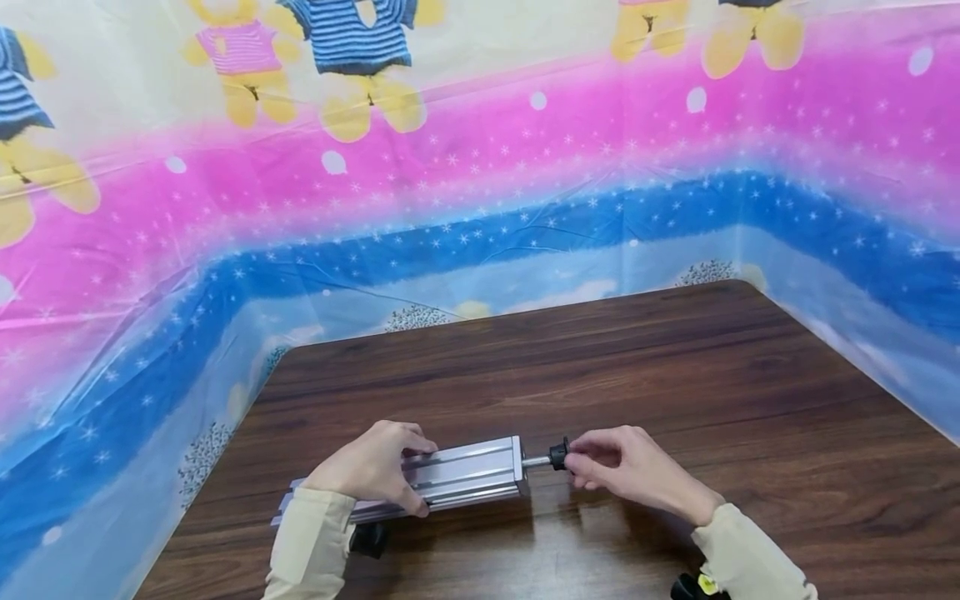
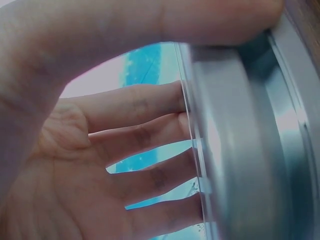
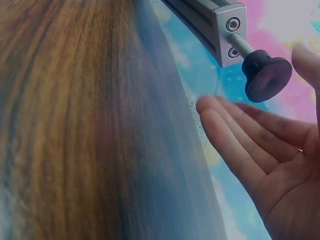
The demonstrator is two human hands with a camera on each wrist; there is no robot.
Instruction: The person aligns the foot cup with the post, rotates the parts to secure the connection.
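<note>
A silver aluminium profile (image 1: 472, 471) with long grooves lies level over the table in the head view. My left hand (image 1: 375, 467) grips it from above, thumb on the near side and fingers over the far side. In the left wrist view the thumb and fingers (image 2: 150, 105) press against its edges. From the profile's end plate (image 3: 231, 35) sticks a threaded rod (image 3: 241, 46) carrying a black levelling foot (image 3: 267, 77). My right hand (image 1: 637, 467) is right at this foot. The right wrist view shows its thumb and fingers spread around the foot, with a gap.
The dark wood-grain table (image 1: 600, 375) stretches to the back and right. A printed cloth (image 1: 480, 192) hangs behind and at both sides. A black object (image 1: 369, 540) shows beneath the left wrist, and a black and yellow one (image 1: 701, 586) by the right cuff.
</note>
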